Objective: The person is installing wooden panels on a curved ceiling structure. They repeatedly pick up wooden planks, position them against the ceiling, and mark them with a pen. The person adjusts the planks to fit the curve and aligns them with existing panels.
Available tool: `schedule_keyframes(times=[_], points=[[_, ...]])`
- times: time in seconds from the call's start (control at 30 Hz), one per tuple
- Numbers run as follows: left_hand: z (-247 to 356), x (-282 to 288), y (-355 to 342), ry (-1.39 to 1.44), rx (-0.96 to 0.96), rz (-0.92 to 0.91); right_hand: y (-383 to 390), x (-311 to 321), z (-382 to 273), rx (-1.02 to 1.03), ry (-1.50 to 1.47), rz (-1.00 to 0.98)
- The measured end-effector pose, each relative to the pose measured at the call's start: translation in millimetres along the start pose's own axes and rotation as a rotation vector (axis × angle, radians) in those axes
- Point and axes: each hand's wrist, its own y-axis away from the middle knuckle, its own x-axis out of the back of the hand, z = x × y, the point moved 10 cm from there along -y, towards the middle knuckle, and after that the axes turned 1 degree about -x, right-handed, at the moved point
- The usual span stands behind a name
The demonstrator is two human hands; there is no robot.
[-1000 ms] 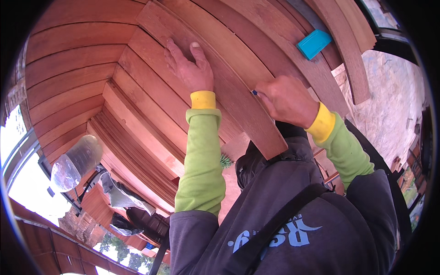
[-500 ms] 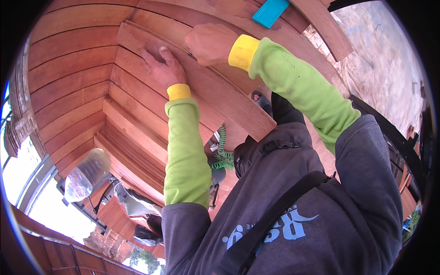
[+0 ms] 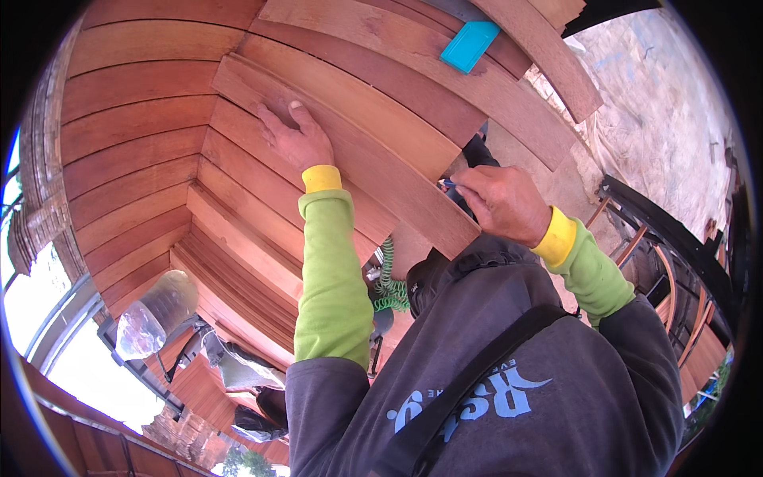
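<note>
My left hand lies spread on a long reddish-brown wooden plank, fingers stretched out, pressing it against the boards beneath. The plank runs from the far left toward my waist. At its near end, just off its right edge, my right hand is closed in a pinch around a thin, blue, pen-like marker. Most of that marker is hidden by the fingers, so its exact kind is unclear. Alongside the plank's right edge lies a paler board.
A turquoise plastic piece rests on boards at the far right. A curved plank sticks out beside it. Green coiled hose hangs below the boards. To the left are a clear plastic bottle and stacked strips.
My right hand has come along the plank's right edge from beside my left hand to the near end. My left hand stays on the plank. The view has shifted slightly.
</note>
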Motion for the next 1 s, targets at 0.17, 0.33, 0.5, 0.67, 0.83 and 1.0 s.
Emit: schedule_keyframes(times=[0.17,0.33,0.5,0.67,0.83,1.0], points=[[2,2,-1,-0.01,-0.013,0.02,-14,-31,-12,0.099,0.099,-0.123],[1,4,1,-0.022,0.019,0.021,-45,-21,-13,0.075,0.097,-0.025],[-3,0,2,-0.021,0.051,0.013,-55,-34,-11,0.086,0.188,-0.129],[-7,2,4,-0.044,0.055,0.022,-109,-50,-17,0.093,0.277,-0.214],[-6,5,2,-0.048,0.032,0.032,-250,-65,-53,0.263,0.283,-0.098],[12,-3,-3,0.009,0.015,-0.007,-365,-71,-56,0.232,0.302,-0.14]])
